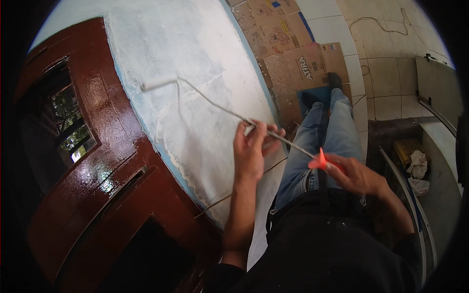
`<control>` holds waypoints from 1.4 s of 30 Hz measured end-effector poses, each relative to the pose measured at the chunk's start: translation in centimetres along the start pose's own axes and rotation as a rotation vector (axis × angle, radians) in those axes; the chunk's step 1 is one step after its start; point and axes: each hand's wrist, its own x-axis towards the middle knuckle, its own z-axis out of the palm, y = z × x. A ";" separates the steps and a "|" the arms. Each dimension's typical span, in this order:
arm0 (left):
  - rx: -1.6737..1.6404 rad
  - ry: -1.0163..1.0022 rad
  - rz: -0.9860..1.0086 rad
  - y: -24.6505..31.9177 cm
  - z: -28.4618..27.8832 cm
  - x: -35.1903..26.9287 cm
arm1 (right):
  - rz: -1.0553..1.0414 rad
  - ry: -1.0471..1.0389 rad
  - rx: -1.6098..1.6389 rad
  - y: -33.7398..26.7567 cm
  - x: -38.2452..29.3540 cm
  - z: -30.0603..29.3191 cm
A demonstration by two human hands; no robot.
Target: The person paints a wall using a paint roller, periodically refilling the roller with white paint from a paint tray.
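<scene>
A small paint roller spans the view, its pale roller sleeve [159, 84] against or very near the white-painted wall [220, 110]. From the sleeve a bent metal rod [216, 104] runs down to an orange-red plastic handle [323, 162]. My right hand [351, 174] is closed around that handle in front of my jeans. Farther up the rod is my left hand [253, 148], its fingers curled about the metal. The wall shows uneven white and bluish patches with a few cracks. A soft shadow of the roller falls below it on the wall.
Left of the wall stands a glossy red-brown wooden frame [110, 99] with glass panes. Flattened cardboard [293, 66] covers floor tiles under my feet. A cable [381, 25] lies on the tiles at the upper right. Near my right side are a yellowish tin [406, 150] and crumpled white plastic bags [417, 166].
</scene>
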 end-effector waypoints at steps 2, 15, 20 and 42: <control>-0.021 0.013 0.055 1.9 -0.2 2.3 | -0.069 0.015 0.028 -1.4 1.9 -0.5; 0.087 0.039 0.346 13.1 0.7 16.0 | -0.247 0.253 -0.070 -5.9 14.6 -6.6; 0.148 0.078 0.405 17.4 1.0 18.9 | -0.207 0.216 -0.043 -9.7 16.3 -8.7; -0.140 0.046 -0.051 -7.1 3.6 0.1 | 0.031 -0.081 -0.139 3.5 -1.5 -5.5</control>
